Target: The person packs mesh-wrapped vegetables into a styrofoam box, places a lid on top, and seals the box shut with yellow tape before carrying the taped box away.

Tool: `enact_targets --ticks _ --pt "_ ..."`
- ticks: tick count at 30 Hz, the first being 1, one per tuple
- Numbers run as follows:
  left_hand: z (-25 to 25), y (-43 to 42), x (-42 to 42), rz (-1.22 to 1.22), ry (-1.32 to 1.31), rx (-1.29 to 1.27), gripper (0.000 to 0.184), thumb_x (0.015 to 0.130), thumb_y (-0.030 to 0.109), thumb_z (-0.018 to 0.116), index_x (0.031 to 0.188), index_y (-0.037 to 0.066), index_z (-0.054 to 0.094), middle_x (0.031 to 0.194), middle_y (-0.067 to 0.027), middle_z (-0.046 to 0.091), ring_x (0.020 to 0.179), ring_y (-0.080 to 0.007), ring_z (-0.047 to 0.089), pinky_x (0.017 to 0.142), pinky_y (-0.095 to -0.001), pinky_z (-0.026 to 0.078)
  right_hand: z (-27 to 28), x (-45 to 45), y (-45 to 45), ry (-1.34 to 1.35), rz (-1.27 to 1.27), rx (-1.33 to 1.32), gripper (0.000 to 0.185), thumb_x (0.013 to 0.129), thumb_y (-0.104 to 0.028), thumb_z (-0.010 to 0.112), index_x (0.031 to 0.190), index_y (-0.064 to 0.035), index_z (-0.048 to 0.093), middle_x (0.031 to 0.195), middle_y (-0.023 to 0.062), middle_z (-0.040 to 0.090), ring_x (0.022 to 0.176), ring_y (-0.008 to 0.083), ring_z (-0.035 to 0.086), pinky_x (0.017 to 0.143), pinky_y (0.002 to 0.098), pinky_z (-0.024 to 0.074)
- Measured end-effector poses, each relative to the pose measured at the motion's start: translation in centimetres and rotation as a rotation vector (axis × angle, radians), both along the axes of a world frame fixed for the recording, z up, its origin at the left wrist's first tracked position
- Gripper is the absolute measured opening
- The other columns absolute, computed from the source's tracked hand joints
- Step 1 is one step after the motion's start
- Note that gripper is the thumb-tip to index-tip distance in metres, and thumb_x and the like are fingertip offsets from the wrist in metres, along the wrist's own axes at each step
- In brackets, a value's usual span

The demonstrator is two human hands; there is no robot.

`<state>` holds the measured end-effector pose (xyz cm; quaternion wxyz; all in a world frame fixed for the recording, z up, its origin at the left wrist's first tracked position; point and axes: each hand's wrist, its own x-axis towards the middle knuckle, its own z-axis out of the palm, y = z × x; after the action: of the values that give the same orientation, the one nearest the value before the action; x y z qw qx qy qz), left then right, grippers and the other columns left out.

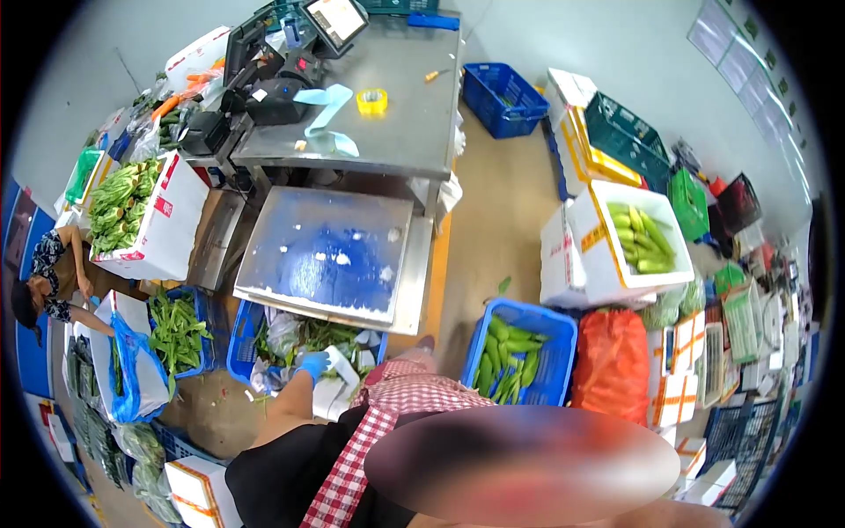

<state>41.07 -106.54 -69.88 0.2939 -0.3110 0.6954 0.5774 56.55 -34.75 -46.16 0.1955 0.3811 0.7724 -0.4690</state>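
My left hand (pixel 312 363), in a blue glove, reaches down at the near edge of a blue crate (pixel 236 352) with leafy scraps and crumpled plastic in it. Just beside the glove is a white piece (pixel 331 398) that looks like foam or plastic; whether I touch it is unclear. The fingers are too small to make out. My right hand does not show; a blurred patch covers the lower middle. In front of me a low metal platform (pixel 321 251), wet and dotted with white bits, stands over the crate.
A steel table (pixel 400 79) carries yellow tape (pixel 371 101) and a screen (pixel 335 19). To the right are a blue crate (pixel 563 352) of green vegetables, a foam box (pixel 616 273) of long gourds and a red bag (pixel 609 365). Another person (pixel 55 264) handles a blue bag (pixel 136 374) at left.
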Motion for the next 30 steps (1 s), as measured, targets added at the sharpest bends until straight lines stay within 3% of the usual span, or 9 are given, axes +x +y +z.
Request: enact_targets --ticks 2,4,13,16,18,19,24,27,30 --pt "2.0 2.4 -5.6 -0.566 0.183 -0.159 0.018 0.081 0.021 0.054 0.093 0.009 0.06 0.083 -0.011 0.063 0.064 -0.0222 0.058 0.055 -0.0349 0.045 2.0 -7.9 0.6 0.053 0.054 0.002 0.015 0.077 -0.009 0.056 0.088 -0.0015 0.063 0.079 0.0064 0.062 0.071 0.0165 0.058 0.063 0.0287 0.0459" --pt "12.3 8.8 -10.5 0.119 -0.006 0.283 0.018 0.084 0.019 0.053 0.096 0.007 0.06 0.085 -0.0092 0.063 0.071 -0.0205 0.06 0.06 -0.034 0.047 3.9 -14.7 0.3 0.095 0.108 -0.012 0.016 0.077 -0.009 0.056 0.089 -0.0014 0.063 0.08 0.0066 0.062 0.072 0.0167 0.058 0.064 0.0287 0.0459" --pt "16.5 17.5 -22.7 0.24 0.202 0.373 0.027 0.086 0.018 0.052 0.105 0.0 0.059 0.096 -0.0127 0.063 0.081 -0.0218 0.063 0.075 -0.0307 0.05 3.6 -35.1 -1.1 0.082 0.251 -0.099 0.019 0.077 -0.01 0.058 0.094 -0.001 0.063 0.085 0.0072 0.063 0.077 0.0176 0.058 0.069 0.0285 0.0459" --pt "14.6 19.3 -22.5 0.512 0.207 0.395 0.026 0.084 0.018 0.053 0.1 -0.001 0.061 0.089 -0.0109 0.064 0.078 -0.0207 0.063 0.071 -0.0291 0.05 2.0 -40.9 2.1 0.031 0.295 -0.105 0.02 0.077 -0.01 0.059 0.095 -0.0008 0.063 0.087 0.0074 0.063 0.078 0.0179 0.058 0.071 0.0285 0.0459" --pt "20.1 22.3 -23.2 0.584 0.177 0.131 0.023 0.085 0.012 0.05 0.095 -0.004 0.062 0.08 -0.0073 0.063 0.065 -0.0152 0.058 0.059 -0.0288 0.049 1.2 -45.4 5.3 0.012 0.322 -0.108 0.021 0.077 -0.01 0.059 0.096 -0.0007 0.063 0.088 0.0076 0.063 0.079 0.0181 0.059 0.072 0.0285 0.0459" --pt "17.5 23.6 -23.2 0.633 0.257 0.085 0.023 0.085 0.013 0.051 0.092 -0.004 0.063 0.08 -0.0086 0.064 0.065 -0.0168 0.06 0.058 -0.0285 0.049 0.9 -48.2 7.0 0.014 0.342 -0.109 0.022 0.077 -0.01 0.059 0.097 -0.0007 0.063 0.089 0.0077 0.063 0.08 0.0182 0.059 0.072 0.0284 0.046" --pt "25.6 34.5 -35.1 0.41 0.151 0.404 0.025 0.085 0.015 0.052 0.096 -0.005 0.062 0.081 -0.0163 0.065 0.072 -0.0232 0.065 0.066 -0.0322 0.052 1.5 -64.3 16.4 0.101 0.492 -0.107 0.024 0.077 -0.01 0.06 0.099 -0.0004 0.063 0.092 0.008 0.063 0.082 0.0187 0.059 0.075 0.0284 0.046" --pt "29.6 40.5 -47.4 0.15 0.264 0.302 0.033 0.084 0.027 0.055 0.101 0.001 0.063 0.081 -0.0092 0.065 0.071 -0.0156 0.061 0.067 -0.0283 0.049 2.4 -72.4 20.3 0.166 0.494 -0.163 0.028 0.079 -0.013 0.061 0.104 -0.0008 0.061 0.097 0.0089 0.063 0.086 0.0179 0.058 0.078 0.0283 0.0451" --pt "34.6 43.3 -58.1 0.026 0.534 0.162 0.029 0.086 0.02 0.054 0.106 0.0 0.061 0.088 -0.0051 0.066 0.079 -0.0126 0.059 0.077 -0.0255 0.046 7.9 -79.3 18.8 0.05 0.349 -0.256 0.031 0.081 -0.018 0.061 0.107 -0.0019 0.06 0.104 0.0095 0.061 0.093 0.0185 0.056 0.085 0.0285 0.042"
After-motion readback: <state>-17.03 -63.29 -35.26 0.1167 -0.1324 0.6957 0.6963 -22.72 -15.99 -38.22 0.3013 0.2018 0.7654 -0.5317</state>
